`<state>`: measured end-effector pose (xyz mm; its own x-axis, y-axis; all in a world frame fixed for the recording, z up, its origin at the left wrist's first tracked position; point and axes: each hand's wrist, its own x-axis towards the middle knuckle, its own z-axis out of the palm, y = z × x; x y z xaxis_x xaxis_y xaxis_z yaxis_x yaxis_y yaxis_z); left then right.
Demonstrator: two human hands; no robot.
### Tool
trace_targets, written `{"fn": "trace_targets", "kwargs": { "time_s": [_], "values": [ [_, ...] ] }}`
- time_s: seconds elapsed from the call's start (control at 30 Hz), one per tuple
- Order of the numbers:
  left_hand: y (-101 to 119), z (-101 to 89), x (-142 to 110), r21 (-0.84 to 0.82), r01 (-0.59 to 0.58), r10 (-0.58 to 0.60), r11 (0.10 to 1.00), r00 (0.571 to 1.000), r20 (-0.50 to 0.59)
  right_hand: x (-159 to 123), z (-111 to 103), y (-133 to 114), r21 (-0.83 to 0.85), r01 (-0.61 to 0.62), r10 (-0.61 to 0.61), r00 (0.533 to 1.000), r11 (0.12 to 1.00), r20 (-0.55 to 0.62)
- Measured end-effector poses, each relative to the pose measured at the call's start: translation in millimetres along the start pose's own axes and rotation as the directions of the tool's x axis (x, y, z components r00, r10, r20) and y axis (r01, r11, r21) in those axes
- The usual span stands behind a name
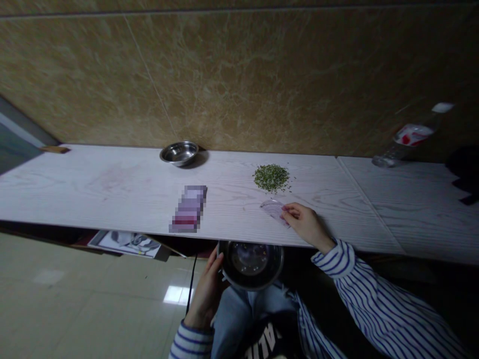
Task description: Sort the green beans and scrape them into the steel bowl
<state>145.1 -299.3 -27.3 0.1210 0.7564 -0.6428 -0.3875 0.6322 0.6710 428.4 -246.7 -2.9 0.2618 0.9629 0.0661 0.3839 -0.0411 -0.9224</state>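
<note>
Cupping the side of a metal basin (pixel 275 279) with the left hand (pixel 207 289), half closed, thumb up at the rim, just beyond the table's (pixel 123 199) near edge at six o'clock from mid-view, above the lap. Pale glints inside the basin; too dark to tell of what. Pinching the edge of a clear, thin, curved piece (pixel 272 207) between thumb and fingertips of the right hand (pixel 305 224), nearly closed, at four o'clock, over the table. Cannot tell whether touching the wood.

Just beyond the clear piece, at three o'clock and near the middle, a loose green heap (pixel 271 178) of small bits, with a few strays around it. At eight o'clock, a purple, pixelated item (pixel 190 207) flat on the table. At ten o'clock, near the wall (pixel 239 75), a smaller metal bowl (pixel 178 154). Well out towards three o'clock, a clear bottle (pixel 413 134) with a white cap and red-and-white label, and beyond it a dark object (pixel 464 172), too dim to identify. Far out at nine o'clock, a small brown block (pixel 55 149).
</note>
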Motion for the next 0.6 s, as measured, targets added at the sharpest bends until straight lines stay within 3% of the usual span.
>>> {"fn": "trace_targets", "kwargs": {
  "time_s": [0.27,0.6],
  "values": [
    [-1,-1.4,1,-0.008,0.003,-0.003,1.000,1.000,0.007,0,-24,1,0.008,-0.030,0.031,0.997,1.000,-0.064],
    [0,-1.1,0,-0.007,-0.010,0.010,1.000,1.000,0.001,2,-11,-3,0.017,-0.010,0.011,0.998,1.000,-0.056]
  ]
}}
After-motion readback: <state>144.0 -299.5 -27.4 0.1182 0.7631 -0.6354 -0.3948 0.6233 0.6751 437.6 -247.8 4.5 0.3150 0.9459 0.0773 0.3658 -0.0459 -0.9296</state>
